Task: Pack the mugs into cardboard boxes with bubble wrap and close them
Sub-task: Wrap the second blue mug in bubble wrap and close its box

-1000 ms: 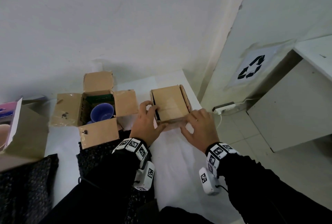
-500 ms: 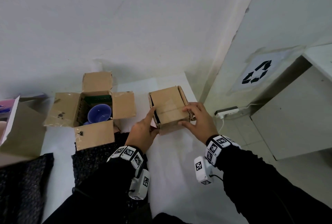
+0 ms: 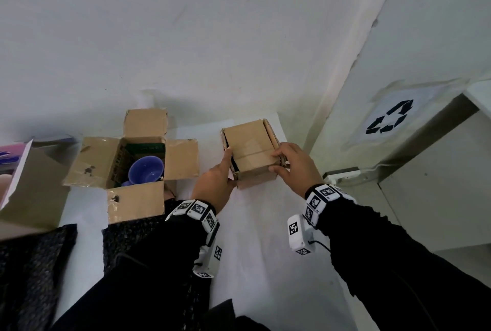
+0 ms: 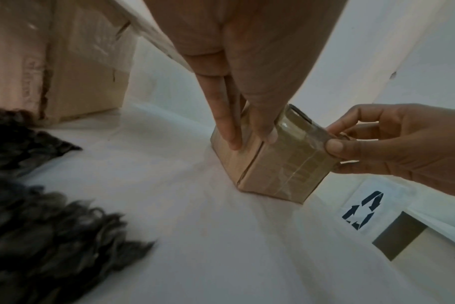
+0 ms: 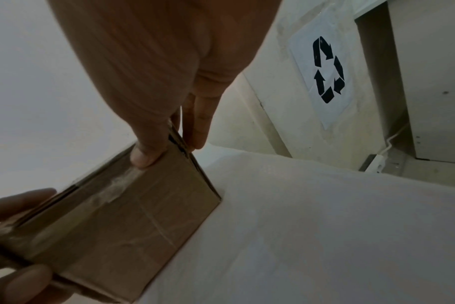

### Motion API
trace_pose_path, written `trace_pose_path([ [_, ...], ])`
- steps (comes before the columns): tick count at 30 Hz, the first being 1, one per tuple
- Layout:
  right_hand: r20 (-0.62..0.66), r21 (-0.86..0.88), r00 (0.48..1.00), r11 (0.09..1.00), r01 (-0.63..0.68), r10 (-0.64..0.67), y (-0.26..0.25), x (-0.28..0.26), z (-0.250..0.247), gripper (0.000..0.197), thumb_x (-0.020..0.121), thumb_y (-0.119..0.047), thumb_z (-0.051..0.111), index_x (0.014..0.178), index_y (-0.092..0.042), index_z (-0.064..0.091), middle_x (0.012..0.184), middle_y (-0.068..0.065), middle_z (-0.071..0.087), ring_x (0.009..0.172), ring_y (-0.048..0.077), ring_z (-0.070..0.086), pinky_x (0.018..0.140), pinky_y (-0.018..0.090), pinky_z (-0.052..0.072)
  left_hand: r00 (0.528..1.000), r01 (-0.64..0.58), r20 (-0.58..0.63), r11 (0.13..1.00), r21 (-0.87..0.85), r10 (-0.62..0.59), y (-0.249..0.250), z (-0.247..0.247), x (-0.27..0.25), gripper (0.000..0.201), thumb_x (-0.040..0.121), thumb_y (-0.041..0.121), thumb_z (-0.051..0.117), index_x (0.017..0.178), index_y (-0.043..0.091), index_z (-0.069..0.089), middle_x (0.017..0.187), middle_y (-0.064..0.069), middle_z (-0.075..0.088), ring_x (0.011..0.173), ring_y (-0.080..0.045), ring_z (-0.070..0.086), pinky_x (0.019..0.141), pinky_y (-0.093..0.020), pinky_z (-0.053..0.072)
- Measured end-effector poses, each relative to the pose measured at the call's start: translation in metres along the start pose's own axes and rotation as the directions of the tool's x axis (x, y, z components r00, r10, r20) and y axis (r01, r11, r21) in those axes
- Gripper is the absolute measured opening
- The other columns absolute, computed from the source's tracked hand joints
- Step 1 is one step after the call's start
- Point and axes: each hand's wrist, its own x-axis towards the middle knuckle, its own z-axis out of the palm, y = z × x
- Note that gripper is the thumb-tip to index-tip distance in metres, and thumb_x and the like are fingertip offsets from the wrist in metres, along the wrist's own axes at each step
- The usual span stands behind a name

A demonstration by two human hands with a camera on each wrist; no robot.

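A small cardboard box [image 3: 249, 150], flaps folded down and taped, sits on the white table [image 3: 265, 237] near the back right corner. My left hand [image 3: 221, 171] presses straight fingers [image 4: 226, 127] against the box's left side, thumb at its near corner. My right hand [image 3: 288, 164] pinches the right top flap edge between thumb [image 5: 143, 156] and fingers. A larger cardboard box [image 3: 132, 198] stands open to the left with a blue mug [image 3: 146, 171] inside. What the small box holds is hidden.
Dark bubble wrap [image 3: 127, 237] lies under my left forearm, with another piece [image 3: 32, 264] at the left. A bigger carton [image 3: 34, 190] stands at the far left. The table's right edge is close to the small box; a power strip [image 3: 342, 174] lies on the floor below.
Both hands left the box's near top edge. The left hand slid to the left side with fingers straightened; the right hand shifted to pinch the right flap edge.
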Motion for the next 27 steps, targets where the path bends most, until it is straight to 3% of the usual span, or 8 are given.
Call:
trace_pose_path([
  [2, -0.011, -0.038, 1.000, 0.999, -0.025, 0.024, -0.003, 0.003, -0.001, 0.030, 0.077, -0.022, 0.078, 0.100, -0.015, 0.059, 0.113, 0.000, 0.055, 0.086, 0.017, 0.055, 0.074, 0.033, 0.050, 1.000, 0.001, 0.008, 1.000, 0.017, -0.001, 0.000, -0.004, 0.003, 0.085, 0.091, 0.028, 0.060, 0.152, 0.027, 0.001, 0.111, -0.011, 0.064, 0.091, -0.027, 0.064, 0.076, -0.042, 0.053],
  [4, -0.058, -0.077, 0.998, 0.996, -0.037, 0.032, -0.006, 0.002, 0.000, 0.029, 0.074, -0.020, 0.079, 0.097, -0.016, 0.061, 0.119, 0.000, 0.051, 0.096, 0.018, 0.054, 0.076, 0.030, 0.046, 1.000, -0.019, 0.002, 1.000, -0.010, 0.019, -0.002, -0.011, 0.001, 0.085, 0.090, 0.032, 0.062, 0.152, 0.029, 0.004, 0.119, -0.007, 0.063, 0.095, -0.022, 0.064, 0.080, -0.041, 0.054],
  [6, -0.126, -0.107, 0.992, 0.994, -0.008, -0.006, -0.013, -0.004, 0.004, 0.021, 0.073, -0.016, 0.077, 0.090, -0.016, 0.063, 0.124, 0.002, 0.048, 0.106, 0.023, 0.049, 0.082, 0.035, 0.047, 0.999, -0.041, -0.003, 0.998, -0.041, 0.041, -0.005, -0.019, -0.007, 0.082, 0.089, 0.036, 0.062, 0.152, 0.028, 0.010, 0.122, 0.002, 0.062, 0.098, -0.015, 0.064, 0.084, -0.037, 0.054],
  [10, -0.175, -0.086, 0.979, 0.992, 0.087, -0.101, -0.047, -0.016, 0.019, 0.014, 0.076, -0.018, 0.073, 0.083, -0.016, 0.061, 0.114, 0.004, 0.052, 0.104, 0.025, 0.046, 0.088, 0.036, 0.043, 0.996, -0.073, -0.050, 0.996, -0.058, 0.070, -0.016, -0.040, -0.036, 0.056, 0.089, 0.039, 0.061, 0.140, 0.027, 0.041, 0.116, 0.009, 0.064, 0.099, -0.008, 0.061, 0.089, -0.034, 0.052],
  [14, -0.021, 0.001, 0.986, 0.987, 0.164, -0.164, -0.104, -0.040, 0.049, 0.012, 0.083, -0.024, 0.067, 0.090, -0.019, 0.060, 0.095, -0.003, 0.059, 0.093, 0.019, 0.049, 0.080, 0.036, 0.043, 0.987, -0.113, -0.119, 0.993, -0.044, 0.107, -0.046, -0.059, -0.080, 0.037, 0.087, 0.036, 0.064, 0.121, 0.023, 0.060, 0.110, 0.008, 0.066, 0.095, -0.011, 0.061, 0.088, -0.033, 0.049],
  [19, 0.275, 0.052, 0.943, 0.982, 0.182, -0.189, -0.163, -0.080, 0.101, 0.012, 0.081, -0.028, 0.068, 0.091, -0.023, 0.062, 0.088, -0.007, 0.063, 0.086, 0.014, 0.057, 0.078, 0.038, 0.050, 0.997, -0.063, -0.050, 0.998, -0.014, 0.062, -0.108, -0.075, -0.149, 0.026, 0.086, 0.036, 0.064, 0.109, 0.025, 0.065, 0.102, 0.007, 0.068, 0.092, -0.013, 0.063, 0.083, -0.030, 0.051],
  [23, 0.414, -0.043, 0.901, 0.986, 0.160, -0.128, -0.187, -0.111, 0.139, 0.024, 0.080, -0.039, 0.069, 0.099, -0.026, 0.062, 0.098, -0.005, 0.060, 0.096, 0.016, 0.057, 0.085, 0.038, 0.049, 0.999, -0.026, -0.025, 1.000, 0.017, 0.026, -0.155, -0.076, -0.194, 0.015, 0.085, 0.036, 0.063, 0.098, 0.029, 0.065, 0.093, 0.012, 0.063, 0.086, -0.009, 0.061, 0.080, -0.032, 0.052],
  [27, 0.517, -0.329, 0.854, 0.934, 0.141, 0.053, -0.195, -0.136, 0.167, 0.069, 0.069, -0.067, 0.068, 0.124, -0.033, 0.046, 0.124, -0.001, 0.044, 0.116, 0.023, 0.040, 0.095, 0.042, 0.042, 0.987, -0.015, 0.160, 0.997, 0.073, 0.004, -0.189, -0.057, -0.226, 0.038, 0.083, 0.049, 0.063, 0.114, 0.028, 0.059, 0.112, 0.006, 0.059, 0.107, -0.013, 0.055, 0.090, -0.030, 0.046],
])
